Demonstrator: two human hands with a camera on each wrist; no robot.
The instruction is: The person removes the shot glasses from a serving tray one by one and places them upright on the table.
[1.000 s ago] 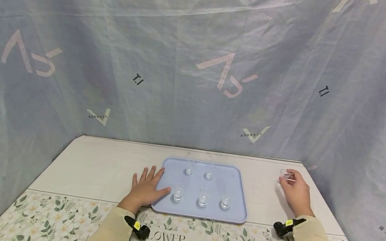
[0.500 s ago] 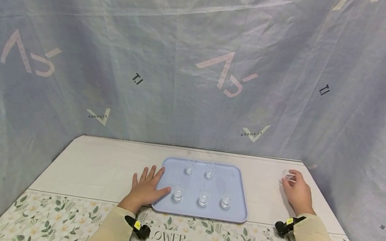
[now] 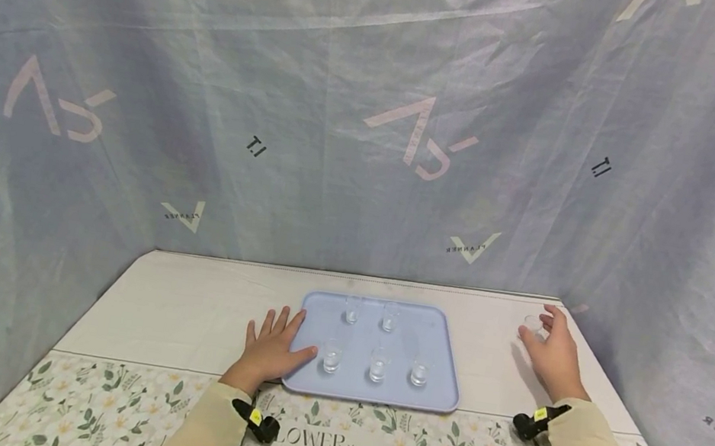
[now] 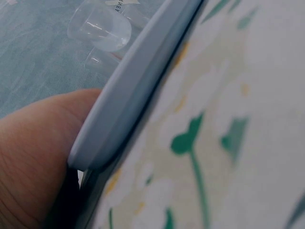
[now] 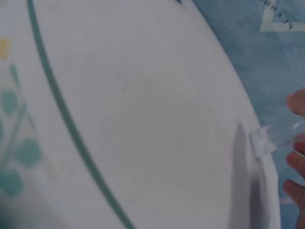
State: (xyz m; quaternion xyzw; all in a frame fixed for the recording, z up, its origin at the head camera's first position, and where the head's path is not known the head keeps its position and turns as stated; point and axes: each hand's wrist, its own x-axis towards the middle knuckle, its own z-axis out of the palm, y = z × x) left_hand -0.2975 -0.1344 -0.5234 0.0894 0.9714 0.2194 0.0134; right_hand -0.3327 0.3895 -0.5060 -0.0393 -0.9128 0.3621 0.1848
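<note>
My left hand (image 3: 269, 352) lies with spread fingers at the left edge of a pale blue tray (image 3: 359, 342), its thumb reaching over the rim. The left wrist view shows the thumb (image 4: 43, 129) against the tray's rim (image 4: 124, 90). Several small clear cups stand on the tray, among them a front-middle cup (image 3: 378, 366). Far to the right, my right hand (image 3: 554, 356) is around another clear cup (image 3: 532, 325), thumb on one side and fingers parted on the other. In the right wrist view this cup (image 5: 268, 140) appears to stand on the white surface; contact with the fingertips is unclear.
A white cloth (image 3: 191, 314) covers the back of the table, with a floral cloth (image 3: 115, 403) in front. Grey-blue curtains (image 3: 306, 192) close off the back and both sides. White table surface lies between the tray and the right hand.
My right hand's fingers have opened away from the cup, after holding it and shifting it slightly to the right. The left hand and tray have stayed in place.
</note>
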